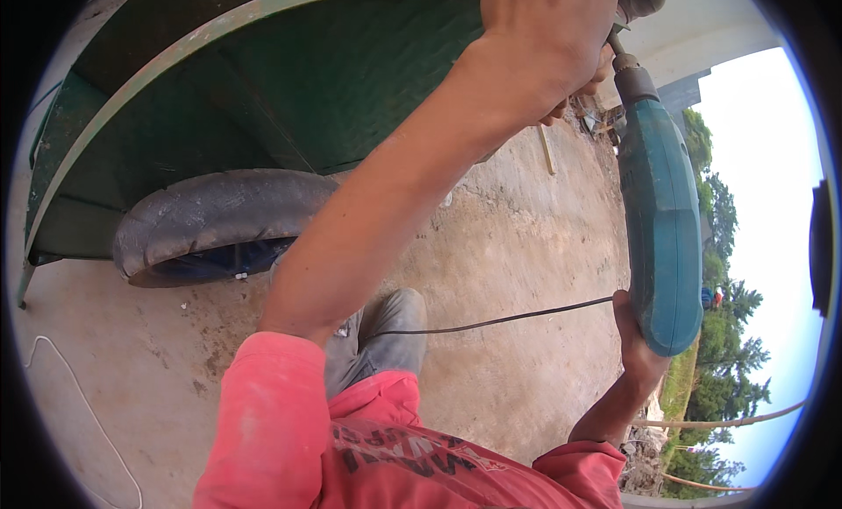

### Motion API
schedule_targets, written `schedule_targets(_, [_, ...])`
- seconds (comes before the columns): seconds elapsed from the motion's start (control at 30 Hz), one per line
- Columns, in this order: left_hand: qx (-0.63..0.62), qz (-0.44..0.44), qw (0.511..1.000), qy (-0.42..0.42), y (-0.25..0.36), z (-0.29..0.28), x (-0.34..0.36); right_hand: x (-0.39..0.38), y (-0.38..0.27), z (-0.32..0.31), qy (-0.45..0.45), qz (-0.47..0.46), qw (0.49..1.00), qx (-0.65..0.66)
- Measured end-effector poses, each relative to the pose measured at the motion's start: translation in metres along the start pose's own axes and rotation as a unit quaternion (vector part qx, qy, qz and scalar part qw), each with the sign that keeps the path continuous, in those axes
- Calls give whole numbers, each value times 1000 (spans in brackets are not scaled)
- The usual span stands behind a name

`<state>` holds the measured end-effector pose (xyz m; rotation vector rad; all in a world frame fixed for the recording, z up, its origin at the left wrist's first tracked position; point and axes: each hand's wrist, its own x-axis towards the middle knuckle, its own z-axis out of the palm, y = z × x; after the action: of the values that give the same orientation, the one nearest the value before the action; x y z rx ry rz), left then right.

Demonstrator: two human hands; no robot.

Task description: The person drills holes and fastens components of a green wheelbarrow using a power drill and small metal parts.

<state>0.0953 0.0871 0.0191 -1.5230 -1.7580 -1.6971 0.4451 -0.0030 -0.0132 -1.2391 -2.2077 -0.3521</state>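
A teal power drill with a metal chuck and a bit points up toward a dark metal part at the top. My right hand is wrapped round the drill's handle at its lower back, partly hidden by the body. My left hand is raised at the top beside the bit, its fingers curled round something hidden behind it. My left forearm crosses a green metal body, which has a pale rim along its edge. A black cord runs from the drill past my grey-trousered knee.
A black tyre on a dark rim sits beneath the green body at the left. A white cable lies on the stained concrete floor. A thin stick and rubble are farther off. Trees, grass and wooden poles show at the right.
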Motion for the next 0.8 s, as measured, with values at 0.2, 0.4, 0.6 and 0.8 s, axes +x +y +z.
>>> schedule_targets(0.2, [-341, -74, 929, 124, 37, 23, -133, 15, 6, -16, -129, 78, 975, 164])
schedule_targets(0.4, [-737, -155, 637, -166, 65, 17, -135, 41, -20, -27, -210, 158, 936, 234])
schedule_targets(0.6, [-726, -179, 648, -147, 70, 23, -133, 29, -25, -15, -74, 115, 955, 263])
schedule_targets(0.8, [-648, -164, 723, -174, 66, 7, -119, 16, -33, 23, 97, 88, 941, 313])
